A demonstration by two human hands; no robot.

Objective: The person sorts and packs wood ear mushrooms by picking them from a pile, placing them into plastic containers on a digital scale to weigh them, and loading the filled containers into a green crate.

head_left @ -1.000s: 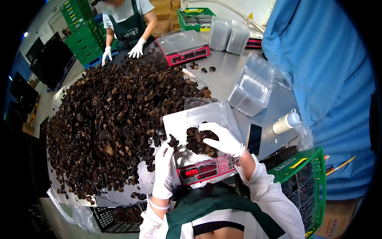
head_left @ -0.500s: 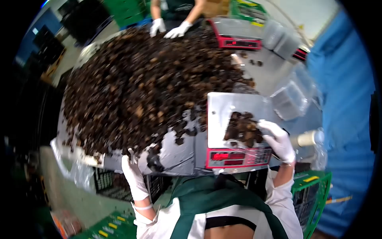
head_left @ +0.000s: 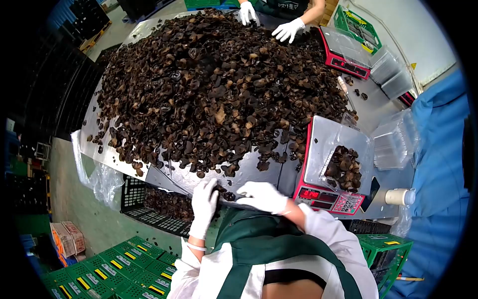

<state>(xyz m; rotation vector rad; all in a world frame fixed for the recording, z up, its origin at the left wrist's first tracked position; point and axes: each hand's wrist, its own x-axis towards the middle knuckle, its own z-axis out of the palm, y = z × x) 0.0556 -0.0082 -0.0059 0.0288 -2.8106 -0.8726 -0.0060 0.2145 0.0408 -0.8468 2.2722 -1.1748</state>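
My left hand (head_left: 204, 202), in a white glove, is at the table's front edge beside a few dark fungus pieces (head_left: 227, 193). On the other side of those pieces, my right hand (head_left: 263, 197), also gloved, has its fingers pointing left towards them. Whether either hand grips a piece is too small to tell. Beyond my hands lies a large heap of brown-black fungus (head_left: 214, 94). To the right stands a red scale (head_left: 308, 187) with a lit display, bearing a clear tray of fungus (head_left: 343, 169).
Across the heap are a co-worker's gloved hands (head_left: 289, 30). A second scale (head_left: 346, 50), stacked clear trays (head_left: 396, 139) and a white bottle (head_left: 400, 197) are on the right. Below the front edge sit a black crate (head_left: 134, 194) and green crates (head_left: 114, 269).
My right hand has left the tray on the scale and come to the front edge. My left hand has moved right along that edge, nearer to it. The view has shifted left.
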